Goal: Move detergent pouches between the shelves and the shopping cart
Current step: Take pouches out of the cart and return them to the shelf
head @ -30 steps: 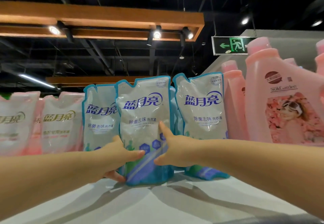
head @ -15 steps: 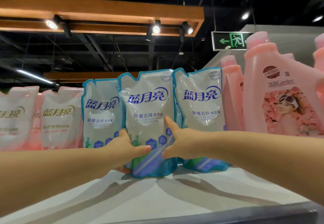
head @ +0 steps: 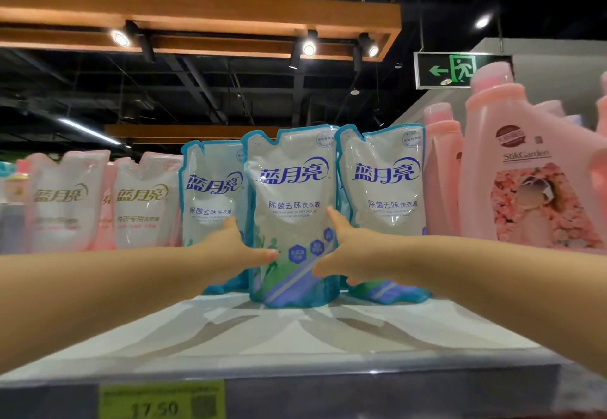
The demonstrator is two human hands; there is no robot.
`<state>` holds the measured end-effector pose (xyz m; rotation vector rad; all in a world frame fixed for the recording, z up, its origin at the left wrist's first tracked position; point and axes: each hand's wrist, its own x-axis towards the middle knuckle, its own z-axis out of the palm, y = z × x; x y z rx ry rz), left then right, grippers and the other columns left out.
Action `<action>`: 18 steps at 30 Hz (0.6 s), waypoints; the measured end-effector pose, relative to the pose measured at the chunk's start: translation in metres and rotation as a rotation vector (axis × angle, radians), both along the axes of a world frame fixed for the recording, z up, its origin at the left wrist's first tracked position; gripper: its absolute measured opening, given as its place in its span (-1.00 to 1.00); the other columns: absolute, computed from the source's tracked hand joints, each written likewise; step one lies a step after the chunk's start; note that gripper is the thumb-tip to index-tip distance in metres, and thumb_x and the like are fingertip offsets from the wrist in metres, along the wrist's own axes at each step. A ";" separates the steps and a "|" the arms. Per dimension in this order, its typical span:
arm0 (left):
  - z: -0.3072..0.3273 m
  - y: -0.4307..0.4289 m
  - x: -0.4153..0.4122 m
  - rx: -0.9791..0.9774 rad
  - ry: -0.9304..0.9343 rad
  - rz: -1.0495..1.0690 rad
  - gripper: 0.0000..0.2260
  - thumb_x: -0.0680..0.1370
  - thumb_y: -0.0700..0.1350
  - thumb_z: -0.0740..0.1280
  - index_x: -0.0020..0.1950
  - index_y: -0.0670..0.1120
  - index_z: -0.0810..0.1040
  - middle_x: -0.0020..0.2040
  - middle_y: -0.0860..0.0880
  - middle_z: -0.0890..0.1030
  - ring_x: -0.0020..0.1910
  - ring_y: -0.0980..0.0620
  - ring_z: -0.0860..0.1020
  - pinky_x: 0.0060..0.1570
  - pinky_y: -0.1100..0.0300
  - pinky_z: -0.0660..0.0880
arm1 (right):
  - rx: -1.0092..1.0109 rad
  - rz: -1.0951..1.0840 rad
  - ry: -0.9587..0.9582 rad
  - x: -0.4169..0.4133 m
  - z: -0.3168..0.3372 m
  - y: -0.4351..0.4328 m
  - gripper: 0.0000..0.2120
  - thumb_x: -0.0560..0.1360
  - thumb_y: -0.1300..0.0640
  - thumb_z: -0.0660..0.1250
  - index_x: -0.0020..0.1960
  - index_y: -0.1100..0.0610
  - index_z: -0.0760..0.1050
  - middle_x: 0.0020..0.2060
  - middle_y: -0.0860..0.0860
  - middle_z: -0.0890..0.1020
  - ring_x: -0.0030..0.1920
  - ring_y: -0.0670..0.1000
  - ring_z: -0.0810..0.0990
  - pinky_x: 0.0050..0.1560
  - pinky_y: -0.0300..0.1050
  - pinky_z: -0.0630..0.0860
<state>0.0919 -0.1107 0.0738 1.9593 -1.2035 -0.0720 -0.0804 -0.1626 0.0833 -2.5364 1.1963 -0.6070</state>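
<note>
A blue-edged detergent pouch (head: 290, 195) stands upright on the white top shelf (head: 295, 336), in front of two matching pouches, one to its left (head: 210, 188) and one to its right (head: 384, 185). My left hand (head: 236, 248) grips its left side, thumb across the front. My right hand (head: 345, 251) grips its right side, thumb on the front. The pouch's base touches the shelf. No shopping cart is in view.
Pink-edged pouches (head: 141, 198) fill the shelf to the left. Tall pink bottles (head: 525, 169) stand to the right. A yellow price tag (head: 161, 399) sits on the shelf's front edge. Bare shelf lies between the pouch and that edge.
The held pouch has moved back and upright into line with the other blue pouches. Both hands stay on its sides. The view has dropped, showing the shelf edge and price tag.
</note>
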 end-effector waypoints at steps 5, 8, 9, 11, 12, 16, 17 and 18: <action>0.006 0.033 -0.016 -0.100 -0.127 -0.028 -0.32 0.47 0.08 0.38 0.48 -0.04 0.15 0.35 -0.10 0.41 0.23 -0.07 0.44 0.16 0.11 0.38 | -0.081 0.080 -0.088 -0.013 0.004 0.023 -0.24 0.51 0.04 0.27 0.54 -0.03 -0.13 0.15 0.05 0.55 -0.07 0.04 0.53 0.09 -0.08 0.54; 0.002 0.052 -0.038 -0.110 -0.189 -0.104 -0.49 0.49 0.04 0.36 0.39 -0.03 0.32 0.26 -0.05 0.48 0.14 0.01 0.48 0.08 0.19 0.39 | -0.115 0.137 -0.139 -0.023 0.003 0.043 -0.40 0.52 0.02 0.28 0.49 -0.02 0.13 0.26 0.03 0.50 0.03 0.01 0.51 0.03 -0.15 0.46; 0.001 0.059 -0.046 -0.128 -0.193 -0.133 -0.56 0.50 0.01 0.36 0.34 -0.03 0.38 0.23 -0.04 0.52 0.12 0.03 0.50 0.09 0.20 0.40 | -0.145 0.156 -0.140 -0.027 0.003 0.049 -0.47 0.52 0.02 0.28 0.44 -0.01 0.23 0.27 0.01 0.50 0.07 0.00 0.50 0.06 -0.16 0.45; -0.004 0.075 -0.060 -0.172 -0.225 -0.177 -0.69 0.51 -0.03 0.34 0.24 -0.03 0.49 0.15 -0.01 0.58 0.08 0.06 0.54 0.09 0.23 0.42 | -0.246 0.168 -0.135 -0.042 0.006 0.065 -0.62 0.50 0.01 0.30 0.31 -0.03 0.41 0.20 -0.02 0.55 0.10 -0.02 0.53 0.14 -0.14 0.46; -0.006 0.083 -0.067 -0.197 -0.260 -0.189 -0.76 0.52 -0.04 0.34 0.17 -0.03 0.54 0.10 0.01 0.61 0.05 0.08 0.56 0.09 0.22 0.44 | -0.304 0.165 -0.142 -0.052 0.008 0.073 -0.68 0.50 0.01 0.30 0.25 -0.04 0.47 0.13 -0.05 0.58 0.07 -0.03 0.54 0.12 -0.15 0.46; -0.017 0.118 -0.101 -0.377 -0.334 -0.252 -0.90 0.52 -0.08 0.32 -0.10 -0.02 0.64 -0.16 0.05 0.66 -0.07 0.06 0.59 0.02 0.18 0.46 | -0.389 0.202 -0.300 -0.098 0.001 0.113 -0.83 0.48 0.06 0.33 0.06 -0.05 0.56 -0.23 -0.15 0.59 -0.24 -0.20 0.49 -0.18 -0.33 0.41; -0.022 0.129 -0.112 -0.435 -0.310 -0.288 -0.89 0.52 -0.09 0.32 -0.16 -0.01 0.63 -0.23 0.08 0.66 -0.13 0.07 0.59 -0.03 0.21 0.45 | -0.362 0.214 -0.367 -0.108 -0.008 0.127 -0.87 0.48 0.07 0.34 0.02 -0.05 0.56 -0.26 -0.15 0.59 -0.25 -0.18 0.51 -0.17 -0.32 0.41; -0.029 0.142 -0.122 -0.492 -0.276 -0.332 -0.87 0.52 -0.10 0.32 -0.21 0.03 0.62 -0.30 0.10 0.65 -0.19 0.11 0.58 -0.09 0.28 0.45 | -0.338 0.219 -0.433 -0.117 -0.019 0.142 -0.91 0.47 0.08 0.35 -0.04 -0.06 0.56 -0.27 -0.12 0.62 -0.25 -0.16 0.52 -0.17 -0.31 0.42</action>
